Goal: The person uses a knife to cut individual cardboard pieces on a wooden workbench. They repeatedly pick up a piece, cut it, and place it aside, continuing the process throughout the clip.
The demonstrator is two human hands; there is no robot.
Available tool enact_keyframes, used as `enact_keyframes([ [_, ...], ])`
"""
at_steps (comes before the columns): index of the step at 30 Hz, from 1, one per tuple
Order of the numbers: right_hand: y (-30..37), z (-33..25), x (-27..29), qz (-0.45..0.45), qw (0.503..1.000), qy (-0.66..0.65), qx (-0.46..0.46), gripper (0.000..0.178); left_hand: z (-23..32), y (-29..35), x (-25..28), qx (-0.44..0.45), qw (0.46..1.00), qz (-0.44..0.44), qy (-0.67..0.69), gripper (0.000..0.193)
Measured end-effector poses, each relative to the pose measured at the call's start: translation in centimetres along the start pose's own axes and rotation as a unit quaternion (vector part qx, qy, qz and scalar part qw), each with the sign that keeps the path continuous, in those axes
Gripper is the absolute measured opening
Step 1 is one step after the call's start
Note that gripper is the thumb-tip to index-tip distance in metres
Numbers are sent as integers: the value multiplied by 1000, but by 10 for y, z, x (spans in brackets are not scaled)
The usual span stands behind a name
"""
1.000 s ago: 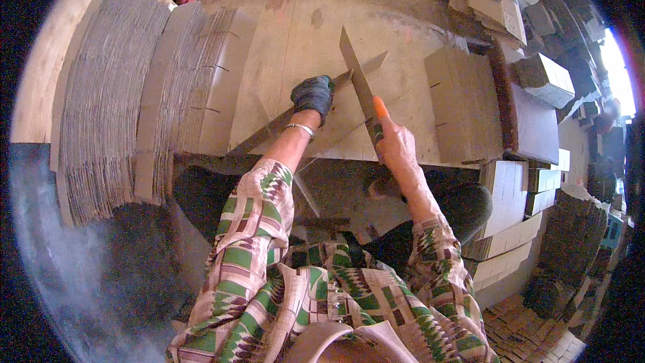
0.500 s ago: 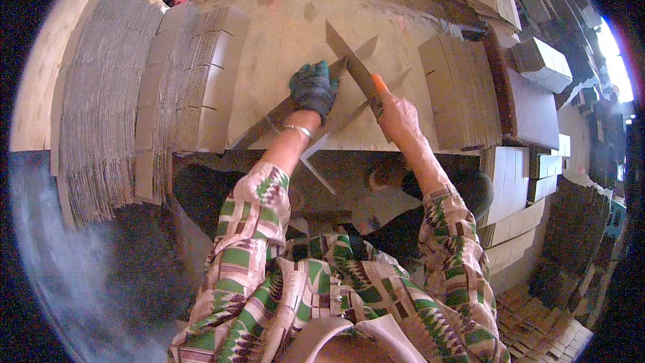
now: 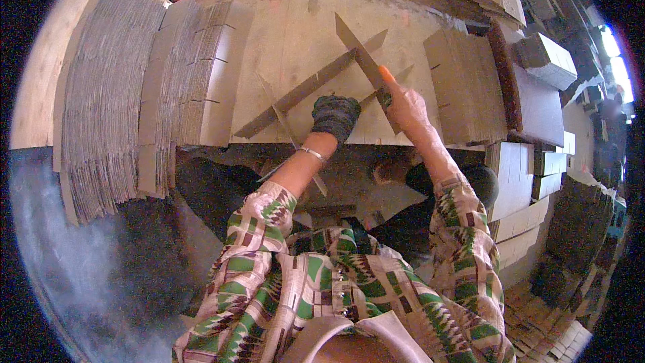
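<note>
Cardboard divider strips cross one another on the wooden table (image 3: 289,27). My right hand (image 3: 406,109), with an orange cover on its index finger, grips a slanting cardboard strip (image 3: 358,47) near its close end. That strip crosses a long cardboard strip (image 3: 295,96) running from lower left to upper right. My left hand (image 3: 336,117), in a dark glove, is closed over a nearer cardboard strip (image 3: 405,75), which hides most of its fingers. A further thin strip (image 3: 281,115) crosses at the left and hangs past the table's front edge.
Tall stacks of slotted cardboard stand at left, including an upright row (image 3: 195,74) beside the work. Another cardboard stack (image 3: 467,87) sits at right, next to a brown box (image 3: 531,94). More cardboard bundles (image 3: 510,175) are piled below it.
My left hand has let go of the long strip and moved right and nearer to me, onto the nearer strip. The right hand keeps its grip on the slanting strip.
</note>
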State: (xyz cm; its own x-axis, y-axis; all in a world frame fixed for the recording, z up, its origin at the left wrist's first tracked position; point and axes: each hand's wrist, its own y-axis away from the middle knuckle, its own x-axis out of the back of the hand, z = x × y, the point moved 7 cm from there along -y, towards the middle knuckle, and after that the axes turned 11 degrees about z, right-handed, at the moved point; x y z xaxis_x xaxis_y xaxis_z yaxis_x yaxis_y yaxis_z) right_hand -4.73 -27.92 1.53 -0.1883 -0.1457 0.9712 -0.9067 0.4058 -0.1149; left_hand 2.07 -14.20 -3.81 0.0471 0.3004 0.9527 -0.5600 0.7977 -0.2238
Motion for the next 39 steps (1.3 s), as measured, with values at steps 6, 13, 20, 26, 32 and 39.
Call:
enact_keyframes([
  [6,9,6,-33,-45,998,20,-27,92,-3,-5,3,42,998,14,41,26],
  [13,27,55,24,118,991,8,-62,81,-7,29,38,51,994,60,69,43],
  [20,66,223,47,108,930,286,-204,30,-17,75,34,-11,999,34,-18,33],
  [26,58,193,115,267,919,74,-281,19,-19,70,22,6,1000,12,1,27],
  [32,73,9,79,240,942,-232,-35,87,-36,73,19,53,996,-24,-70,29],
  [39,80,-70,0,76,987,-139,0,112,-21,65,24,17,999,-38,-34,21],
])
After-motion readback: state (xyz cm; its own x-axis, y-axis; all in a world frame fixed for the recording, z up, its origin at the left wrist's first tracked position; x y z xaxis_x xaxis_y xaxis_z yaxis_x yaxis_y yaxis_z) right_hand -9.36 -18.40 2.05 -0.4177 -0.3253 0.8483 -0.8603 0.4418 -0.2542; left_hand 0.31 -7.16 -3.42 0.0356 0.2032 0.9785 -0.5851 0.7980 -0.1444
